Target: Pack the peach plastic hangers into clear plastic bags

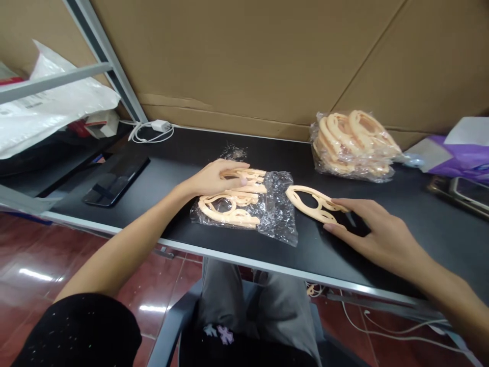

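Note:
A clear plastic bag [280, 204] lies flat on the black table before me, with several peach-coloured folding clothes hangers [229, 219] in its left part. My left hand [216, 177] is on the far left side of this bag, its thumb and fingers closed about the upper hangers. To the right of the bag's crinkled end, my right hand [376, 232] pinches one loose folding hanger [309, 201] by its right end. That hanger is folded, and its rounded left end comes close to the bag's edge.
Behind my right hand stands a fuller bag of hangers [353, 145], near a purple packet [460, 153] and a phone [473, 191]. A dark phone [116, 178] and a white charger cable [153, 131] lie on the left. Small scraps [234, 152] lie near the cardboard wall [244, 66].

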Motion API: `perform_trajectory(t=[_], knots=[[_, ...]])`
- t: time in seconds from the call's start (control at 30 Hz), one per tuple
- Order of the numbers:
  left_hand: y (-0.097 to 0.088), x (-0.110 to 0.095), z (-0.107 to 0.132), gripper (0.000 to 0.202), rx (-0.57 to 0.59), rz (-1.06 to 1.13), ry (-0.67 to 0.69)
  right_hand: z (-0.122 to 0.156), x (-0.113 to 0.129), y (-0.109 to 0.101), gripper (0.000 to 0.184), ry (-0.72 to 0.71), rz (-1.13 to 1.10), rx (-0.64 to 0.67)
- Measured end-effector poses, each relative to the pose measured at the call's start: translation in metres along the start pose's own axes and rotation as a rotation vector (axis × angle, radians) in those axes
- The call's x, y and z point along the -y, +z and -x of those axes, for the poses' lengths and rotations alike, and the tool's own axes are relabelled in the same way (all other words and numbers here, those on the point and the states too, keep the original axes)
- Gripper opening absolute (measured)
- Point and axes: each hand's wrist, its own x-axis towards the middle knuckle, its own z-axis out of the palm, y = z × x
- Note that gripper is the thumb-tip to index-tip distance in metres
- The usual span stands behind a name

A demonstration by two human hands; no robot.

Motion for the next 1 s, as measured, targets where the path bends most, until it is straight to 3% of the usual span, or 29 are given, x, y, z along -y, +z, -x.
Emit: perform_trajectory(t=[0.1, 0.23, 0.33, 0.47, 0.57, 0.73, 1.0], knots=[[-0.002, -0.002, 0.002, 0.082, 0.010, -0.024, -0.024, 0.001, 0.007, -0.010, 0.039, -0.018, -0.011, -0.051], [-0.001, -0.002, 0.003, 0.075, 0.005, -0.044, -0.034, 0.002, 0.017, -0.027, 0.031, 0.064, -0.020, -0.149], [0.000, 0.001, 0.002, 0.076, 0.021, -0.048, -0.012, -0.001, 0.025, -0.031, 0.034, -0.011, -0.086, -0.098], [0.000, 0.003, 0.001, 0.083, 0.024, -0.060, -0.012, -0.012, 0.032, -0.023, 0.041, -0.146, -0.137, 0.007], [0.001, 0.003, 0.001, 0.084, 0.022, -0.068, -0.010, -0.017, 0.034, -0.019, 0.040, -0.141, -0.164, 0.036], [0.004, 0.004, 0.000, 0.067, 0.004, -0.037, -0.015, -0.027, 0.040, -0.012, 0.039, -0.125, -0.179, 0.032], [0.003, 0.007, -0.001, 0.067, 0.007, -0.090, 0.007, -0.086, 0.090, 0.029, 0.041, -0.212, -0.220, 0.039]])
